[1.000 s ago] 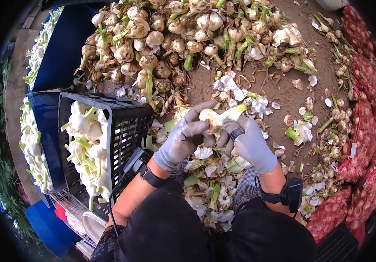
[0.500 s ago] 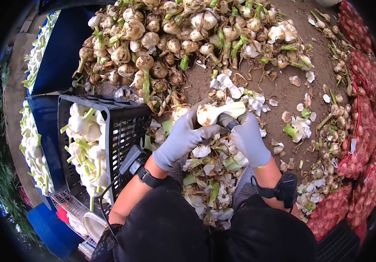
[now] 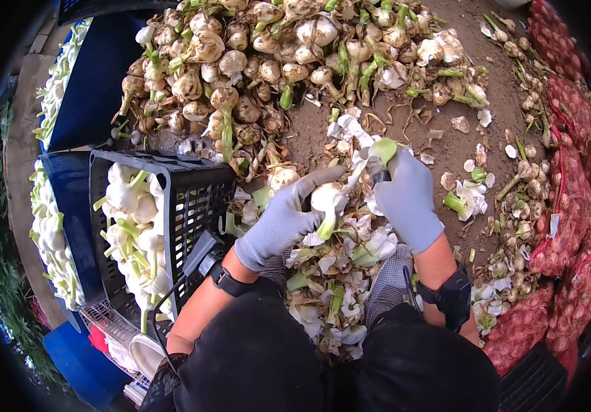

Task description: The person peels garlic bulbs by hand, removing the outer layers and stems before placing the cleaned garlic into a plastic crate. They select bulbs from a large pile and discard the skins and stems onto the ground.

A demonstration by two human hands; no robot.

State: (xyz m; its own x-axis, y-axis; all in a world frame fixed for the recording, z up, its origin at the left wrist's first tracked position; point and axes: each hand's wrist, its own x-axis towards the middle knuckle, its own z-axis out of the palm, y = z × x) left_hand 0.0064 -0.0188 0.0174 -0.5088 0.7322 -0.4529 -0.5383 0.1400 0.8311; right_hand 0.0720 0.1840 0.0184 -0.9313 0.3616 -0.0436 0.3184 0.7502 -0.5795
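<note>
My left hand (image 3: 294,216), in a grey glove, is closed around a garlic bulb (image 3: 328,198). The bulb looks white and peeled, its short pale green stem pointing down toward me. To its right, my gloved right hand (image 3: 407,199) grips a short dark tool (image 3: 381,176), whose kind I cannot tell. A strip of green and white garlic skin (image 3: 383,150) stands up at the right fingers, with more pale skin hanging between the hands. Below them, peeled garlic skins (image 3: 337,302) cover the ground between my feet.
A large heap of unpeeled garlic (image 3: 240,69) lies ahead on bare soil. At left stands a black crate (image 3: 196,199) with cleaned bulbs, beside blue bins (image 3: 72,220) holding more. Red mesh sacks (image 3: 570,199) line the right side, with loose small bulbs (image 3: 526,185) alongside.
My hands have moved apart, the right one going up and right with a strip of skin. In my left hand the bulb has turned, its stem now pointing down.
</note>
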